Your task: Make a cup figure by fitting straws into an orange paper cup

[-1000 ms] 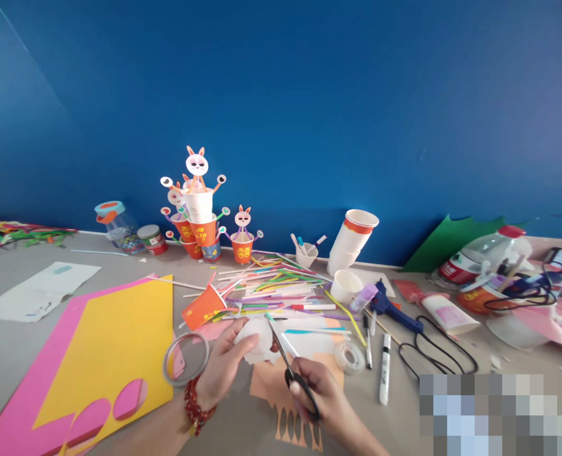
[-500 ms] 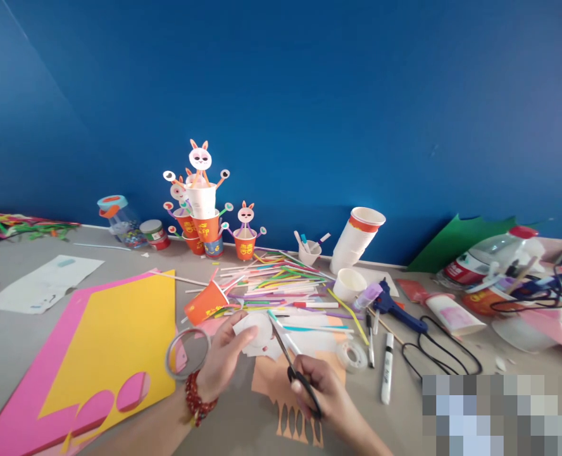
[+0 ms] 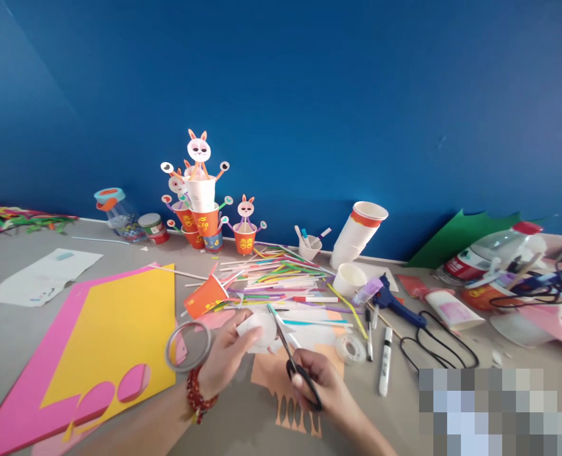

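Left grip [image 3: 228, 351] narrows to a pinch on a piece of white paper [image 3: 263, 330], its rounded edge turned toward the scissors [image 3: 291, 356] held in the right grip [image 3: 321, 383], as I view the scene from afar through the head camera. Fingers of the right grip curl around the black handles, and the blades point up and away at the paper's right side; whether they touch it I cannot tell. The paper is held above the middle of the gray worktop [image 3: 233, 434], just beyond a peach sheet [image 3: 262, 373] with leaf-shaped holes along its near edge. A red bead bracelet [image 3: 195, 394] circles the left wrist, near a gray tape ring [image 3: 169, 354]. To the left I see a yellow sheet [image 3: 133, 323] lying over a pink one [image 3: 29, 392]. Past the hands, an orange cup [image 3: 205, 299] lies tipped beside scattered straws [image 3: 281, 277]. A clear tape roll [image 3: 350, 349], a white marker [image 3: 384, 370] and a blue glue gun [image 3: 399, 310] lie to the right, while rabbit-faced cups [image 3: 200, 195] stand stacked against the blue wall [image 3: 281, 95].
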{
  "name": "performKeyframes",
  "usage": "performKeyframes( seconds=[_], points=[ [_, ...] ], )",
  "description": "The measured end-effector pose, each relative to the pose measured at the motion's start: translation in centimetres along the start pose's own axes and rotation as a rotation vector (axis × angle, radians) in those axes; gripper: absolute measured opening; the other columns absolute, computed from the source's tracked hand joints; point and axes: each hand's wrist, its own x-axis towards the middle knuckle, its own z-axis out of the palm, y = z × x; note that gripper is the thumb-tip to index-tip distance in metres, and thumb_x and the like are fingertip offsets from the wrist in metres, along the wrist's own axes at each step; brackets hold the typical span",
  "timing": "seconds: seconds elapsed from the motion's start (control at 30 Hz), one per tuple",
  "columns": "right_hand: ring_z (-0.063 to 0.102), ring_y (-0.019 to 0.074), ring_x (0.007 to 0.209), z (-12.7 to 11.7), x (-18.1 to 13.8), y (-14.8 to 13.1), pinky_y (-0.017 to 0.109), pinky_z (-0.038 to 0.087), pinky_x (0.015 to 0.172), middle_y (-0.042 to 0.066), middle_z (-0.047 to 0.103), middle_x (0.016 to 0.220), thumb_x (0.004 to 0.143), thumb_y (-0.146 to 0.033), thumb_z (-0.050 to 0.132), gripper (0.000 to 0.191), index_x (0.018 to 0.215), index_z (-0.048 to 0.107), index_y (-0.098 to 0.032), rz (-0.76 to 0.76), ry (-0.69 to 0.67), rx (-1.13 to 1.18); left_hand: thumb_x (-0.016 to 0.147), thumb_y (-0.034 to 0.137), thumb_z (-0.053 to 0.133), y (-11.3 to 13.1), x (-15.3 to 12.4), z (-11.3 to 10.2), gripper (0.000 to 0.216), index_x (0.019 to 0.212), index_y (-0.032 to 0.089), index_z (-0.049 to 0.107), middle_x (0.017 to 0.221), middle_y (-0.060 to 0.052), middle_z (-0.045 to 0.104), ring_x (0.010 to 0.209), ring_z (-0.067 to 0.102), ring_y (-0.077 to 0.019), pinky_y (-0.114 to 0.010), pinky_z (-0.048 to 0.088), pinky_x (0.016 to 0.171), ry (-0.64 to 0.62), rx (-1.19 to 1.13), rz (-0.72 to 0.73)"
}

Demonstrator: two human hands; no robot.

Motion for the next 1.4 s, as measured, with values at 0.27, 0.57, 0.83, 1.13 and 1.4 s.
performKeyframes(
  seconds=[0.27, 0.57, 0.83, 1.13, 1.4],
  points=[
    [0.036, 0.0047, 0.035, -0.14, 0.0, -0.04, 0.017, 0.022, 0.036, -0.009, 0.043, 0.044, 0.071, -0.066, 0.07, 0.053, 0.067, 0.042, -0.021, -0.016, -0.006, 0.0, 0.086, 0.033, 0.064, 0.08, 0.09, -0.1, 0.02, 0.098, 0.016, 0.066, 0.081, -0.003, 0.068, 0.071, 0.063, -0.0152, -0.025, 0.05, 0.066, -0.013, 0.006, 0.003],
    [0.036, 0.005, 0.034, -0.29, 0.01, 0.14, 0.017, 0.023, 0.036, -0.008, 0.045, 0.043, 0.072, -0.064, 0.07, 0.051, 0.068, 0.043, -0.02, -0.033, 0.002, -0.013, 0.087, 0.028, 0.064, -0.43, 0.14, -0.47, 0.015, 0.097, 0.017, 0.064, 0.079, -0.002, 0.067, 0.067, 0.061, -0.0122, -0.024, 0.048, 0.067, -0.023, -0.07, -0.009],
    [0.032, 0.0047, 0.033, -0.51, -0.08, 0.08, 0.018, 0.02, 0.035, -0.009, 0.043, 0.042, 0.073, -0.065, 0.069, 0.051, 0.068, 0.045, -0.02, -0.043, -0.011, -0.036, 0.086, 0.029, 0.065, -0.49, 0.42, -0.69, 0.014, 0.092, 0.016, 0.064, 0.075, -0.001, 0.066, 0.065, 0.059, -0.0114, -0.022, 0.046, 0.063, -0.023, -0.071, 0.025],
    [0.033, 0.0049, 0.033, -0.45, 0.0, 0.24, 0.018, 0.021, 0.035, -0.009, 0.041, 0.042, 0.072, -0.065, 0.069, 0.052, 0.067, 0.044, -0.021, -0.041, 0.0, -0.029, 0.084, 0.031, 0.066, -0.38, 0.42, -0.63, 0.016, 0.088, 0.016, 0.064, 0.074, -0.001, 0.065, 0.064, 0.059, -0.0126, -0.023, 0.047, 0.063, -0.014, -0.056, 0.037],
    [0.035, 0.0053, 0.034, -0.77, -0.01, -0.19, 0.018, 0.021, 0.037, -0.008, 0.043, 0.042, 0.073, -0.065, 0.069, 0.051, 0.067, 0.044, -0.02, -0.036, -0.009, -0.089, 0.083, 0.031, 0.067, -0.42, 0.57, -0.96, 0.016, 0.081, 0.015, 0.063, 0.072, 0.0, 0.06, 0.064, 0.053, -0.0112, -0.022, 0.041, 0.06, 0.031, -0.033, 0.037]
  ],
)
